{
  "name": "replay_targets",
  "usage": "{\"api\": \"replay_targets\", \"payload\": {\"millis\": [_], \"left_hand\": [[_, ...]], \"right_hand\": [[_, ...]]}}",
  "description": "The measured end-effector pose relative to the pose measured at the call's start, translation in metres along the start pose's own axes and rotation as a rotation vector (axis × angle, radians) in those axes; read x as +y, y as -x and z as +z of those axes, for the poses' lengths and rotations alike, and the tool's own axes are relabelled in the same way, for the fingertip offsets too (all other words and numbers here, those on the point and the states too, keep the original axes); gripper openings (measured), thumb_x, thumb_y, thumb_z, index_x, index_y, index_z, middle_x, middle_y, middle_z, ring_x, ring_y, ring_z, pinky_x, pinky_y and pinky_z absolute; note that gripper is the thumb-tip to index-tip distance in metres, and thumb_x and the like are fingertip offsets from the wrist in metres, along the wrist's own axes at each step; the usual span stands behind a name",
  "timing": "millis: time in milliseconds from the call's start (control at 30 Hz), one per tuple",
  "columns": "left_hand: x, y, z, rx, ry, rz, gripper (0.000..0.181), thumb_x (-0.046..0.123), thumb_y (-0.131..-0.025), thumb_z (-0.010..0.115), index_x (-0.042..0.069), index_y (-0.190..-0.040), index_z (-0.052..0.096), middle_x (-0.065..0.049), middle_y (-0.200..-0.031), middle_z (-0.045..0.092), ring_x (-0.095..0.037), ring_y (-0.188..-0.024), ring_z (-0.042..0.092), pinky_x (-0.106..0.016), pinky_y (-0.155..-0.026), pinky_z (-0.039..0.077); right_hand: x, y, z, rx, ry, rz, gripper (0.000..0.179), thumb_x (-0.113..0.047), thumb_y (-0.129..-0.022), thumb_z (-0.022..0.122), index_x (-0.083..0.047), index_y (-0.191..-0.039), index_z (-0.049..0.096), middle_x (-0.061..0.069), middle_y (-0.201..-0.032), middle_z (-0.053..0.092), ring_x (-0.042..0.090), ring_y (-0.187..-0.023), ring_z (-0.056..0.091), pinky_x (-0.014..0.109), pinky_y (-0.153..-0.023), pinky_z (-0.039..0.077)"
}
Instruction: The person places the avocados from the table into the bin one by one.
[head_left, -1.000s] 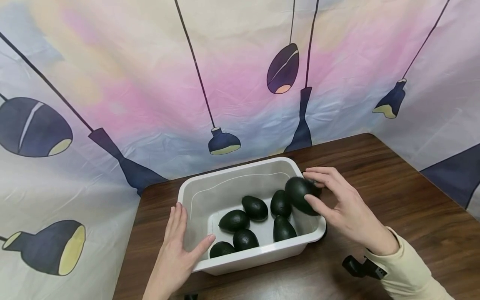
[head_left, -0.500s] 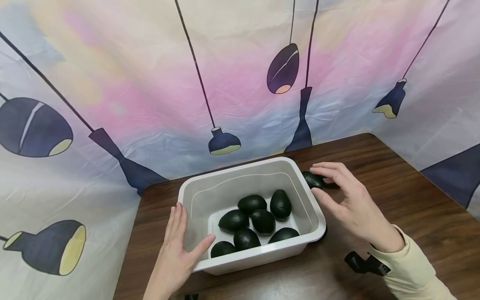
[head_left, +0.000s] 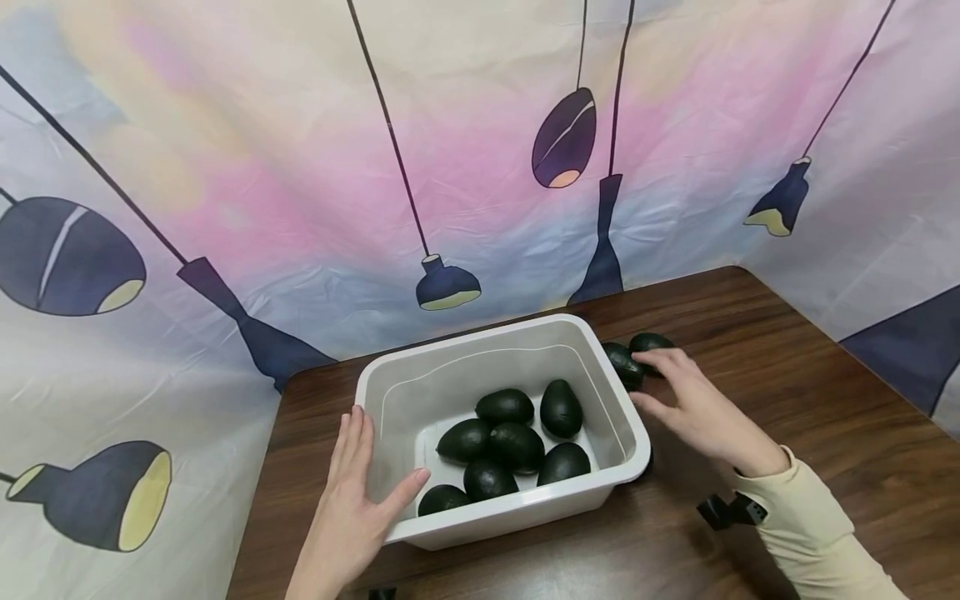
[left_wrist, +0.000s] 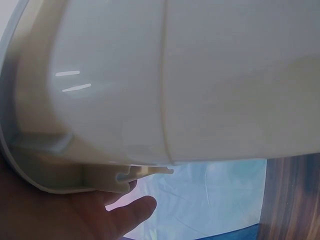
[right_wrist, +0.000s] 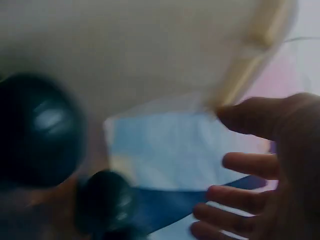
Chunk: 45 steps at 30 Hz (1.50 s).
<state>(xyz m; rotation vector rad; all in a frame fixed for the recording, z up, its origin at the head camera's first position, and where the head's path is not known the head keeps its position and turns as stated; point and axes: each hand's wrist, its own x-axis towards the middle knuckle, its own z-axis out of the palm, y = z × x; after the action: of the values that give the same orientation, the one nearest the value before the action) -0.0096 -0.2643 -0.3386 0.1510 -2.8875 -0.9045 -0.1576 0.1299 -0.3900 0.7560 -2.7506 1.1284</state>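
Several dark green avocados (head_left: 517,448) lie in a white plastic bin (head_left: 480,510) in the head view. My left hand (head_left: 347,492) rests against the bin's left end, fingers straight and thumb spread over the front rim. The left wrist view shows part of that hand (left_wrist: 117,215) at the bin's lip. Beyond the bin's right side, my right hand (head_left: 693,408) hovers with fingers spread beside two loose avocados (head_left: 651,342) on the table. Nothing is between its fingers in the right wrist view, where an avocado (right_wrist: 40,130) stands blurred at the left.
The brown wooden table (head_left: 765,367) runs along a hanging cloth (head_left: 300,167) printed with lamps. A small black device (head_left: 731,510) sits at the right sleeve cuff. Another dark thing (head_left: 647,465) peeks out by the bin's front right corner, mostly hidden.
My right hand has let an avocado drop into the bin and moved out past the right rim to the loose avocados. The avocados inside have shifted. My left hand has stayed put.
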Motion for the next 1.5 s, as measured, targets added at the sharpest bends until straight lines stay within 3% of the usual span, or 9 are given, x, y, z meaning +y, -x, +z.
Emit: {"api": "replay_targets", "payload": {"millis": [100, 200, 433, 667, 900, 1067, 1167, 1500], "left_hand": [[0.000, 0.000, 0.000, -0.003, -0.005, -0.003, 0.101, 0.060, -0.082, 0.061, 0.006, -0.151, 0.012, 0.005, -0.156, -0.004, -0.019, -0.143, -0.006, -0.054, -0.109, 0.014], [0.000, 0.001, 0.000, -0.004, -0.007, -0.005, 0.101, 0.060, -0.082, 0.061, 0.006, -0.151, 0.011, 0.005, -0.156, -0.005, -0.019, -0.142, -0.006, -0.054, -0.108, 0.014], [0.001, 0.001, -0.001, 0.002, -0.009, -0.010, 0.101, 0.060, -0.082, 0.062, 0.005, -0.150, 0.012, 0.005, -0.157, -0.004, -0.017, -0.142, -0.006, -0.053, -0.109, 0.013], [0.000, 0.000, -0.001, -0.004, -0.011, -0.014, 0.101, 0.061, -0.082, 0.061, 0.006, -0.151, 0.012, 0.003, -0.157, -0.003, -0.016, -0.142, -0.007, -0.054, -0.109, 0.014], [0.000, 0.000, -0.001, -0.003, -0.013, -0.015, 0.101, 0.061, -0.082, 0.061, 0.006, -0.151, 0.012, 0.005, -0.156, -0.005, -0.016, -0.142, -0.007, -0.054, -0.109, 0.014], [0.000, 0.000, 0.000, -0.002, -0.011, -0.010, 0.101, 0.061, -0.082, 0.061, 0.005, -0.151, 0.012, 0.004, -0.157, -0.004, -0.017, -0.142, -0.007, -0.053, -0.109, 0.013], [0.000, 0.000, 0.000, -0.005, -0.015, -0.014, 0.101, 0.062, -0.082, 0.060, 0.006, -0.151, 0.012, 0.006, -0.156, -0.005, -0.017, -0.142, -0.007, -0.053, -0.109, 0.013], [-0.001, 0.000, 0.000, 0.001, -0.006, -0.008, 0.100, 0.059, -0.082, 0.062, 0.005, -0.151, 0.012, 0.006, -0.156, -0.005, -0.017, -0.142, -0.007, -0.054, -0.109, 0.013]], "right_hand": [[0.016, 0.004, 0.010, -0.125, 0.012, 0.037, 0.064, -0.036, -0.089, 0.065, -0.006, -0.140, 0.039, 0.015, -0.137, 0.035, 0.035, -0.129, 0.028, 0.057, -0.095, 0.033], [0.025, 0.007, 0.019, -0.168, 0.005, 0.029, 0.066, -0.032, -0.087, 0.068, -0.005, -0.140, 0.038, 0.016, -0.137, 0.034, 0.035, -0.129, 0.028, 0.055, -0.095, 0.033], [0.032, 0.007, 0.033, -0.196, -0.024, 0.005, 0.067, -0.029, -0.085, 0.071, -0.005, -0.139, 0.040, 0.015, -0.134, 0.037, 0.031, -0.126, 0.033, 0.052, -0.094, 0.037], [0.026, 0.008, 0.036, -0.219, -0.062, -0.052, 0.069, -0.021, -0.076, 0.079, -0.015, -0.137, 0.047, 0.003, -0.133, 0.040, 0.018, -0.121, 0.038, 0.044, -0.093, 0.041], [0.024, 0.012, 0.044, -0.256, -0.062, -0.172, 0.065, -0.042, -0.079, 0.075, -0.019, -0.135, 0.052, -0.004, -0.136, 0.044, 0.017, -0.122, 0.034, 0.045, -0.093, 0.037], [0.025, 0.016, 0.049, -0.265, -0.092, -0.155, 0.078, -0.055, -0.075, 0.073, -0.020, -0.139, 0.047, -0.004, -0.132, 0.045, 0.014, -0.115, 0.039, 0.036, -0.091, 0.040], [0.024, 0.017, 0.049, -0.273, -0.114, -0.147, 0.078, -0.054, -0.075, 0.073, -0.020, -0.140, 0.046, -0.004, -0.131, 0.045, 0.013, -0.113, 0.042, 0.031, -0.090, 0.041], [0.024, 0.018, 0.051, -0.308, -0.164, -0.076, 0.100, -0.056, -0.067, 0.078, -0.028, -0.149, 0.027, 0.000, -0.139, 0.041, 0.017, -0.120, 0.041, 0.034, -0.092, 0.041]]}}
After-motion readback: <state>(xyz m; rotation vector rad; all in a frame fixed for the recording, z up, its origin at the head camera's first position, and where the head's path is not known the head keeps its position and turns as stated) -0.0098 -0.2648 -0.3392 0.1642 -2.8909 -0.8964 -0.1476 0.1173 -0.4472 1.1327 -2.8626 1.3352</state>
